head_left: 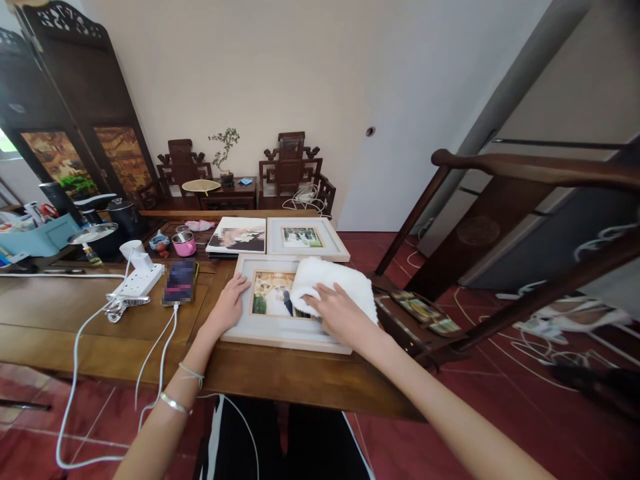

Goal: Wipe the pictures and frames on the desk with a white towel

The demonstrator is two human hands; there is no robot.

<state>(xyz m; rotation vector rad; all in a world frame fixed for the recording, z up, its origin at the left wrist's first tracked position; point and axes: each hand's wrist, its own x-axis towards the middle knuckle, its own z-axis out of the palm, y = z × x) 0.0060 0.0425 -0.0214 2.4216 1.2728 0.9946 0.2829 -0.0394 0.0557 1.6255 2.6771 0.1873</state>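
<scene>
A white picture frame lies flat near the table's front edge, with a wedding photo in its middle. My left hand grips its left border, fingers bent over the top of the edge. On the right half of the glass sits a folded white towel, covering part of the photo and the frame's right corner. My right hand presses on the towel and holds its near fold, fingers curled on the cloth. Just behind lie a second framed photo and a photo panel.
Left on the wooden table are a phone on a charging cable, a power strip, a pink cup and a blue bin. A wooden chair stands close on the right. White cables trail over the front edge.
</scene>
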